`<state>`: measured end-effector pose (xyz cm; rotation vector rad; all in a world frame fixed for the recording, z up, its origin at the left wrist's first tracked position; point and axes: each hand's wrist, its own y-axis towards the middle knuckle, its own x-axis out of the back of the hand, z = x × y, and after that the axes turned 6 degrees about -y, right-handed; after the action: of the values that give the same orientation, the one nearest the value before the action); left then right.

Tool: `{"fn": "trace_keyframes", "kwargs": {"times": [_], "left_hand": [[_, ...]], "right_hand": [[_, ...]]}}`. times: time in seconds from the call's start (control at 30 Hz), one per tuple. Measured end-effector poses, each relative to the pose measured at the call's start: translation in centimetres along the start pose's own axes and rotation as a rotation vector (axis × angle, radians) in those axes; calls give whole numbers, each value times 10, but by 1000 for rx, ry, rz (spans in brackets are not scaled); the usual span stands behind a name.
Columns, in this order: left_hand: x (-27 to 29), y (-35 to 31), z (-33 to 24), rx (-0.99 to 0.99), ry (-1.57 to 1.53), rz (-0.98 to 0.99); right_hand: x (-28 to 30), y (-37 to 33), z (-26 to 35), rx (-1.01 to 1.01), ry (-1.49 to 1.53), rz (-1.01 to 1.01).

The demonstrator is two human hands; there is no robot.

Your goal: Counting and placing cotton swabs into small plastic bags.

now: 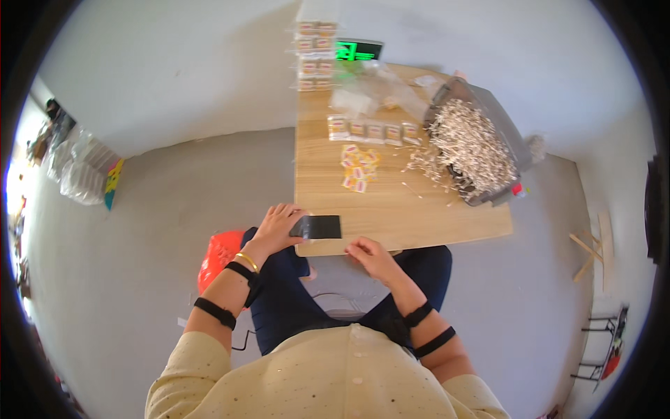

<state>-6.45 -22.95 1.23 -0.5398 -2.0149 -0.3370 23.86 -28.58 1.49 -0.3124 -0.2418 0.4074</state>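
At the table's front left corner my left hand (278, 228) is closed round the left end of a flat black rectangular block (324, 227), thumb on the near side and fingers on the far side. That end looks grey and shiny, as if clear film lies over it. To the block's right, my right hand (374, 258) is at the front edge, its fingers curled with thumb and forefinger together; whatever is between them is too small to make out. Farther back lie a loose pile of yellow and white printed cards (359, 167) and a row of small filled packets (375, 131).
On the table's (419, 227) right, a tilted grey bin (513, 126) spills thin, pale-tipped sticks (471, 146) resembling cotton swabs. Behind stand stacked packets (316, 59), clear plastic bags (380, 91) and a green-lit display (359, 50). A red bag (222, 255) sits left of my legs.
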Motion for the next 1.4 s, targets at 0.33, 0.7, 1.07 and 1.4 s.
{"fn": "trace_keyframes", "kwargs": {"times": [0.33, 0.7, 1.07, 1.4], "left_hand": [[-38, 31, -66, -9, -44, -150], [-76, 106, -124, -182, -159, -25], [-128, 175, -127, -210, 179, 119], [-134, 157, -128, -198, 143, 61]], "right_hand": [[82, 30, -31, 68, -310, -539], [171, 99, -52, -30, -838, -802], [228, 117, -26, 185, -998, -834], [247, 149, -14, 266, -1199, -574]]}}
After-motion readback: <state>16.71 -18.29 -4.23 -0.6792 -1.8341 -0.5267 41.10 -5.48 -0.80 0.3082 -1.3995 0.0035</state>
